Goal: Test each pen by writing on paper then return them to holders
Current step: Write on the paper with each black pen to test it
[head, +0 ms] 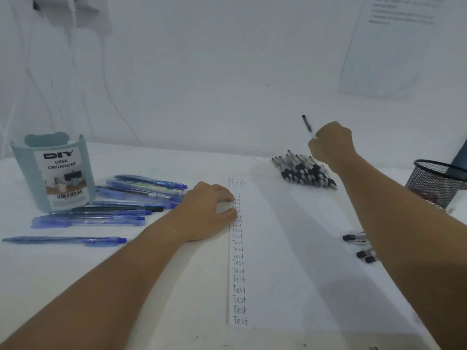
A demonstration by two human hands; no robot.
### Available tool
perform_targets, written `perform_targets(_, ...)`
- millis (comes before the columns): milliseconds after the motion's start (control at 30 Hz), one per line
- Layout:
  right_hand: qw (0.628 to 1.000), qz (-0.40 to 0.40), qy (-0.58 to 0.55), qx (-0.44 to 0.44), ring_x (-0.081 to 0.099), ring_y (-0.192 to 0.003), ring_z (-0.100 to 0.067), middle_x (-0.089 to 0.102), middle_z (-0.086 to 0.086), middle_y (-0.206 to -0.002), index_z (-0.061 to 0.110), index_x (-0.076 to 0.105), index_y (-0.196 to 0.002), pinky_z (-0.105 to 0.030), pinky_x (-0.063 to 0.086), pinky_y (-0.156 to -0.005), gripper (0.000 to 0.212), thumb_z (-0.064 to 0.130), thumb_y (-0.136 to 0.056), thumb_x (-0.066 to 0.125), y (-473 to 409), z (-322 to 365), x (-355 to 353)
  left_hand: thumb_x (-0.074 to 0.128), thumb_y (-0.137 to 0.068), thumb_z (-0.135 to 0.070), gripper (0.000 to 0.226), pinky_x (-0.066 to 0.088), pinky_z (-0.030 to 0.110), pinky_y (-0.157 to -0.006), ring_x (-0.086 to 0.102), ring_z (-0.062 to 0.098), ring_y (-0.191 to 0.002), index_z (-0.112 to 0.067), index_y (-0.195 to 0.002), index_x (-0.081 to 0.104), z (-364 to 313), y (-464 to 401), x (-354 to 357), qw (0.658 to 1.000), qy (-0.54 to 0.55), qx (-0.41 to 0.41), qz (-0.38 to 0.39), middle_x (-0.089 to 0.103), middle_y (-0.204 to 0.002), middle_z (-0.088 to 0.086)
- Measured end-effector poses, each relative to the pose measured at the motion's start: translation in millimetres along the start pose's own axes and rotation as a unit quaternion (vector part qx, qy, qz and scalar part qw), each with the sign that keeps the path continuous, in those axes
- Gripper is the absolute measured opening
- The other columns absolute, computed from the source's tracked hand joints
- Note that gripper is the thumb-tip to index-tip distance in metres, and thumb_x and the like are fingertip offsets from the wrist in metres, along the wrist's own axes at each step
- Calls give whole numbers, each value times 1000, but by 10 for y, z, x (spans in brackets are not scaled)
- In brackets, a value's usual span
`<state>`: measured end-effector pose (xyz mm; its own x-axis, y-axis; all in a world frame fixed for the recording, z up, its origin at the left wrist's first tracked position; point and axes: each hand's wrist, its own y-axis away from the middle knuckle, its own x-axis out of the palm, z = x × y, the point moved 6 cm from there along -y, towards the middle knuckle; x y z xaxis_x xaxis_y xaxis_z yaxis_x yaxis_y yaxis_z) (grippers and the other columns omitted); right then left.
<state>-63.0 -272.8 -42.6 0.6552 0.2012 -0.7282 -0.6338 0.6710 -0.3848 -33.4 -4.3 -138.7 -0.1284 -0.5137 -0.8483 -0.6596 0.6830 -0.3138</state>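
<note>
A white sheet of paper point(290, 248) lies on the table with a column of "Test" words down its left edge. My left hand point(207, 205) rests on the paper's left edge, fingers loosely curled, holding nothing. My right hand point(329, 145) is raised above a pile of black pens point(304, 173) at the far right and grips one black pen point(307, 126) that sticks up and to the left. Several blue pens point(126, 200) lie at the left beside a light blue desk organizer point(54, 173). A black mesh holder point(437, 183) stands at the right edge.
A few black pen ends point(353, 237) show from under my right forearm near the paper's right side. One blue pen point(65, 240) lies apart at the front left. A printed sheet point(394, 46) hangs on the wall behind. White cables hang at the back left.
</note>
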Motion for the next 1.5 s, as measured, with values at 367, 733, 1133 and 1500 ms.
perform_targets(367,995,-30,95,-25,39,-53,-19,46,-10,-68,3,48,-65,-23,27,-45,25,-3,-88,55,-126,-179,258,55,-91,-35,34,31,34,-107,37,13,-123,-25,-123,59,-7,6,-8,1000,10,3,-11,55,-128,-16)
perform_targets(733,986,-39,152,-50,47,-73,-30,38,-6,-67,7,34,-63,-31,38,-64,34,-7,-89,51,-145,-236,385,54,-91,-36,34,31,35,-107,37,13,-123,-25,-123,59,-5,-8,3,1000,2,4,-10,55,-128,-16)
perform_targets(1133,989,-15,104,-102,59,-83,-26,64,-9,-93,2,63,-91,-28,44,-64,11,6,-91,53,19,-223,214,57,-90,-36,34,34,37,-106,39,13,-123,-25,-121,60,34,-33,14,1000,14,12,-14,57,-126,-14)
perform_targets(1500,931,349,78,-77,62,-77,-13,73,-7,-93,15,73,-89,-25,48,-66,21,-1,-83,61,974,-621,-284,53,-83,-46,45,41,35,-104,54,15,-117,-19,-118,65,-13,34,3,1000,18,14,-5,63,-123,-4)
